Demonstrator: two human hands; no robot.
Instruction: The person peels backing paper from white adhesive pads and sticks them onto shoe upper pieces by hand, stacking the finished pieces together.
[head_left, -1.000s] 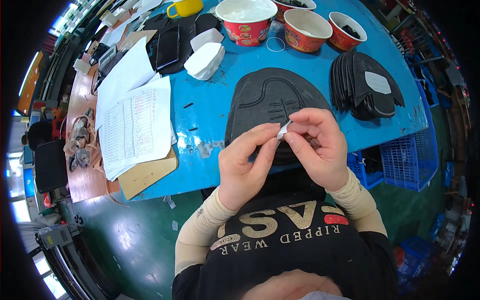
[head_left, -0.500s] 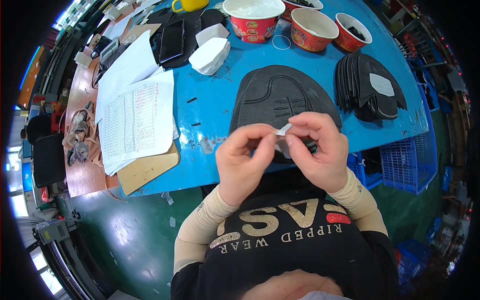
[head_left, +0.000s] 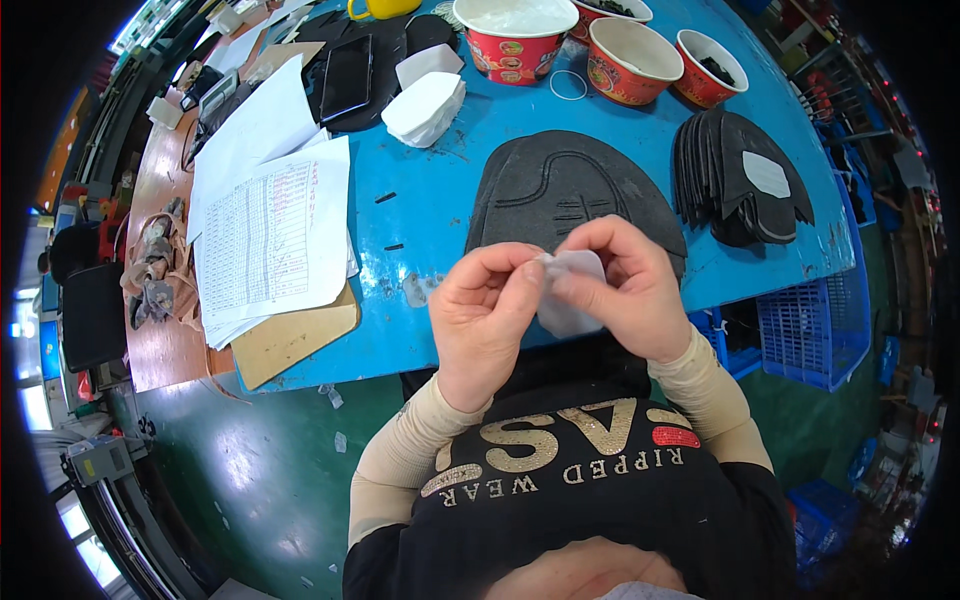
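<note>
A thin white translucent piece [head_left: 568,318] is pinched between both my hands, just in front of the table's near edge. My left hand [head_left: 480,325] grips its upper edge between thumb and forefinger. My right hand [head_left: 635,305] pinches it right beside the left fingertips, and the rest hangs below. Just behind my hands lies a pile of dark shoe-upper pieces [head_left: 530,170], the top one with a curved stitched line and short slits; my hands cover its near part. To its right stands a stack of black cut pieces [head_left: 710,165] with a white patch [head_left: 766,173] on top.
On the blue table [head_left: 400,185], a stack of white pieces [head_left: 425,108] sits near a phone [head_left: 347,77]. Red paper bowls [head_left: 635,75] line the back. Printed sheets [head_left: 265,235] lie left over a tan board [head_left: 300,340]. A blue crate [head_left: 815,325] stands below the right edge.
The white piece has turned so that more of it shows, hanging between my hands. My right hand has shifted slightly left and up, bringing the fingertips together.
</note>
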